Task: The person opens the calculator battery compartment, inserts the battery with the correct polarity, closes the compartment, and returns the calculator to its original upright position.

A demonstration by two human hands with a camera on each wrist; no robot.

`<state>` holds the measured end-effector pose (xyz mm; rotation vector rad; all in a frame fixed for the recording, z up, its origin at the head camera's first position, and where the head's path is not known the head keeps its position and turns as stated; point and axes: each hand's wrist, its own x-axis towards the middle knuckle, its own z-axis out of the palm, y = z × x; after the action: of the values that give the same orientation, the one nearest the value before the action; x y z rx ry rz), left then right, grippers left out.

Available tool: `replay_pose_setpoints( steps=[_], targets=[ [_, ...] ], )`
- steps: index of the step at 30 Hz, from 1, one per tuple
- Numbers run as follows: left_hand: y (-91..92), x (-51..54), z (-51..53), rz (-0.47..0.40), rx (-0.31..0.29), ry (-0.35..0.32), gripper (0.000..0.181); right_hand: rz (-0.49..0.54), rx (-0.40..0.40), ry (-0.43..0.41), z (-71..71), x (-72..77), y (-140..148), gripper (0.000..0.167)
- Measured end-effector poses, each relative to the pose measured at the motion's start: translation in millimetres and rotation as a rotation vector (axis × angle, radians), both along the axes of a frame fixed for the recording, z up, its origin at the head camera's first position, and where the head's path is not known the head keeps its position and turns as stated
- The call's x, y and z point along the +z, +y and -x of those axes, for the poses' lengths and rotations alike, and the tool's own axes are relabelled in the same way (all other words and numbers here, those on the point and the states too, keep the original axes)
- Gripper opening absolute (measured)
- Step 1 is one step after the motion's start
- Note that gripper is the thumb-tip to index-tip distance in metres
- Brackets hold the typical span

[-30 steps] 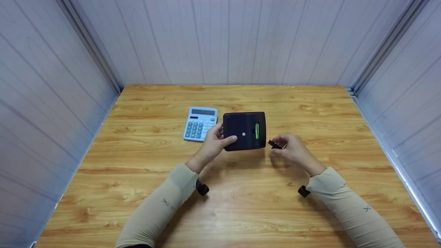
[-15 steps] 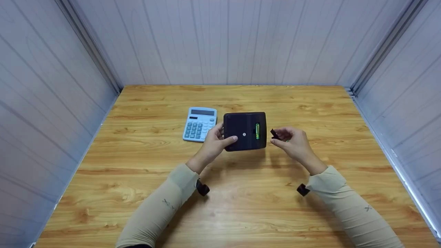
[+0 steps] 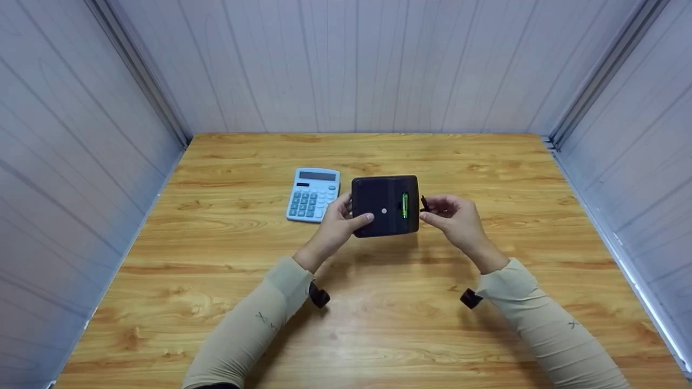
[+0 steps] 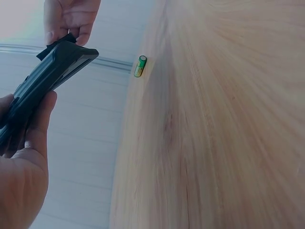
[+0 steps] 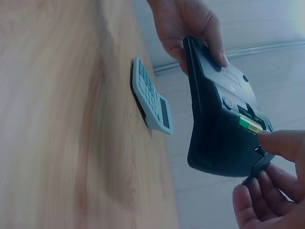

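Above the table, my left hand [image 3: 336, 227] grips a black calculator [image 3: 373, 197] by its left edge, thumb on its back, which faces up. A green battery [image 3: 405, 205] lies in the uncovered slot of that back. My right hand [image 3: 457, 219] pinches a small black battery cover [image 3: 425, 204] close to the calculator's right edge. In the right wrist view the cover [image 5: 259, 164] is at the calculator's lower edge, near the slot; whether they touch I cannot tell. The left wrist view shows a second green battery [image 4: 140, 66] on the table, hidden in the head view.
A light blue calculator [image 3: 313, 194] lies face up on the wooden table [image 3: 243, 302], just left of and behind my left hand. White panelled walls [image 3: 346, 65] enclose the table at the back and both sides.
My right hand has risen away from me and then moved left with the battery cover, which now stands more upright beside the calculator. My left hand and the black calculator have barely moved.
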<state>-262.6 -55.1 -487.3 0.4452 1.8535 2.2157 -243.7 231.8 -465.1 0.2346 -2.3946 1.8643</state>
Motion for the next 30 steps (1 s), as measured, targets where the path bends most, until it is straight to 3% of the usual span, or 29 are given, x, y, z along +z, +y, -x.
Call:
replay_pose_setpoints(
  steps=[9,20,30],
  targets=[
    [3.7,-3.5,1.2,0.006,0.022,0.003,0.059,0.071,-0.013,-0.076,-1.6,2.0,-12.4,0.034],
    [11.7,-6.3,1.1,-0.01,0.069,-0.008,0.062,0.109,-0.054,-0.078,0.9,4.4,-31.1,0.033],
    [15.0,-7.1,-0.6,-0.001,0.054,0.04,0.064,0.106,-0.131,-0.088,3.4,5.5,-40.9,0.03]
  ],
)
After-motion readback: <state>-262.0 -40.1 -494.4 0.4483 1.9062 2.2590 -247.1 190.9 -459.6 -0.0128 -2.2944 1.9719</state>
